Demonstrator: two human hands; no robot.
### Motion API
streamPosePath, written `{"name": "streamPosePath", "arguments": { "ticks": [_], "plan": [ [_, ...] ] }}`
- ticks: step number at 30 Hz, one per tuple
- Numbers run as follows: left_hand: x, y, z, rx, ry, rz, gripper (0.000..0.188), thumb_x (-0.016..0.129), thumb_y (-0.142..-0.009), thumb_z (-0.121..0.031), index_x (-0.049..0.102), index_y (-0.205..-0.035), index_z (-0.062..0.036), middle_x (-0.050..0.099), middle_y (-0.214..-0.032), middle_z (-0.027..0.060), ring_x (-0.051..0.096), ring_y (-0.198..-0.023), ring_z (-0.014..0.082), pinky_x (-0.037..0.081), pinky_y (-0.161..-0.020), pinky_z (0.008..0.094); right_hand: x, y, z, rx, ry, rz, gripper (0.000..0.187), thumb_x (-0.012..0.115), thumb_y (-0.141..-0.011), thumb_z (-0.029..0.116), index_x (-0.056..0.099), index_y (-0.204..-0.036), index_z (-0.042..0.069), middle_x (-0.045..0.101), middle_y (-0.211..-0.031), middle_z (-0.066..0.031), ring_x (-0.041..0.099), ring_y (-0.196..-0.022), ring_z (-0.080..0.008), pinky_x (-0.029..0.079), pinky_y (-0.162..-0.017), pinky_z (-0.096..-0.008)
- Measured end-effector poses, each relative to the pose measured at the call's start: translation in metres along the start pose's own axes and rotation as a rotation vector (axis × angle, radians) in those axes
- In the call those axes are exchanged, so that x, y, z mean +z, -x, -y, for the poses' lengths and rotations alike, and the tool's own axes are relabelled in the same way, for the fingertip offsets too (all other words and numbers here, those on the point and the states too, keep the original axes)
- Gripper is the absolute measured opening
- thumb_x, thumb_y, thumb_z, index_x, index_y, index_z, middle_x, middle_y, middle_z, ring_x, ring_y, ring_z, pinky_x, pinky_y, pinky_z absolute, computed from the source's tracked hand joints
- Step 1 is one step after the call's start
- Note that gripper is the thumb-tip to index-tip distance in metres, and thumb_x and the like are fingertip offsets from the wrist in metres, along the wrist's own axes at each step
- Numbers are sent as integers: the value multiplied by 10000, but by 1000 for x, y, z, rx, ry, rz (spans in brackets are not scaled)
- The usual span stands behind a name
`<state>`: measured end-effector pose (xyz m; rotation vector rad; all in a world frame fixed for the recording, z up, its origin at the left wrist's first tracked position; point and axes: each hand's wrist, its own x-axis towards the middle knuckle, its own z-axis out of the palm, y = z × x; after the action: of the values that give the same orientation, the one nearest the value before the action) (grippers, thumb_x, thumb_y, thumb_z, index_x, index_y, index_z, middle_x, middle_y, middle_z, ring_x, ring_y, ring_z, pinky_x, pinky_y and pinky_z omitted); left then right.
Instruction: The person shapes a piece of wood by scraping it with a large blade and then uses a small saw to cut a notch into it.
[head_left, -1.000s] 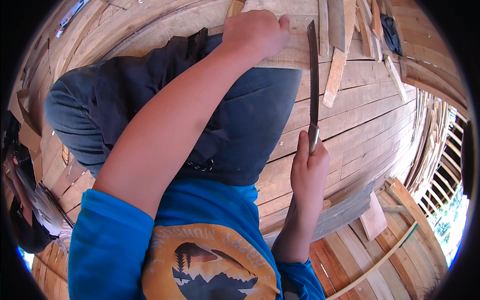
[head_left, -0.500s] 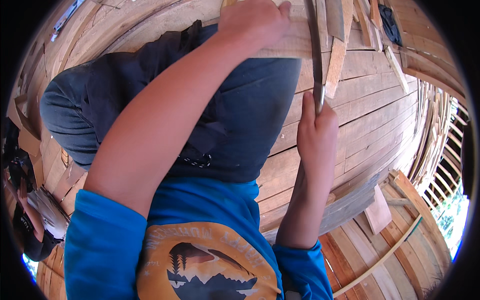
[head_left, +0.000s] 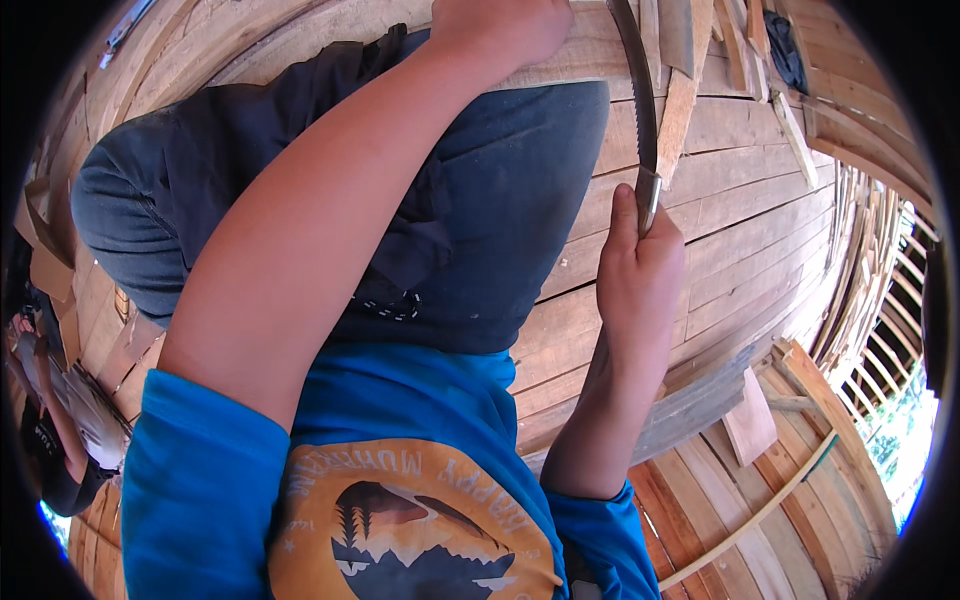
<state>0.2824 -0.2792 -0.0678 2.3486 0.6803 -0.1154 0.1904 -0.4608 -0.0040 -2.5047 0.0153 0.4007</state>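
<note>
My right hand (head_left: 641, 270) is closed around the handle of a handsaw, its thumb lying along the metal fitting. The dark, slightly curved saw blade (head_left: 645, 115) runs up out of the picture, teeth facing left. At the upper edge my left hand (head_left: 505, 28) presses down on a pale wooden board (head_left: 592, 60), its fingers mostly cut off by the frame. The board lies across my bent leg (head_left: 530, 190) in dark trousers, its right end close to the blade. Whether the teeth touch the wood cannot be made out.
Offcuts and strips (head_left: 680, 115) lie right of the saw on the plank floor (head_left: 735, 200). A dark cloth or bag (head_left: 783, 50) sits at the upper right, near curved timber ribs (head_left: 870, 290). Another person (head_left: 75, 410) is at the far left.
My right hand and the saw have shifted slightly right, the blade now tilting more and showing its teeth. My left hand and the board have moved slightly up in the picture.
</note>
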Motion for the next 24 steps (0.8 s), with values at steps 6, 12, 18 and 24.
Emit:
{"name": "streamPosePath", "arguments": {
  "ticks": [6, 12, 18, 24],
  "plan": [
    [0, -3, 0, 45, 0, 14, 593, 330, -1007, -422, 696, -899, 32, 681, -879, 282, 675, -881, 437, 531, -827, 513, -2, -3, -15, -19, -17, 13, 349, 514, -1013, 189, 520, -745, -34, 416, -530, -125, 373, -483, -187, 330, -487, -368],
    [-1, -5, -3, 35, 0, 83, 581, 330, -1007, -411, 696, -927, 32, 679, -932, 284, 669, -915, 436, 520, -864, 512, -11, -20, -9, -33, 38, 79, 379, 510, -1017, 224, 527, -747, -42, 412, -530, -126, 367, -485, -200, 340, -489, -382],
    [1, -8, 0, 10, 15, 50, 564, 346, -1002, -405, 692, -936, 36, 687, -940, 262, 671, -910, 431, 520, -859, 510, -10, -15, -3, -26, 95, 86, 358, 504, -1016, 219, 544, -770, -38, 465, -544, -167, 444, -471, -257, 364, -488, -397],
    [0, -6, -2, 54, -6, 7, 566, 354, -1000, -405, 693, -913, 40, 685, -899, 271, 673, -887, 434, 525, -839, 512, -9, 33, -16, 22, 51, 58, 313, 514, -1010, 190, 550, -788, -28, 478, -533, -160, 444, -441, -243, 350, -463, -391]
  ]
}}
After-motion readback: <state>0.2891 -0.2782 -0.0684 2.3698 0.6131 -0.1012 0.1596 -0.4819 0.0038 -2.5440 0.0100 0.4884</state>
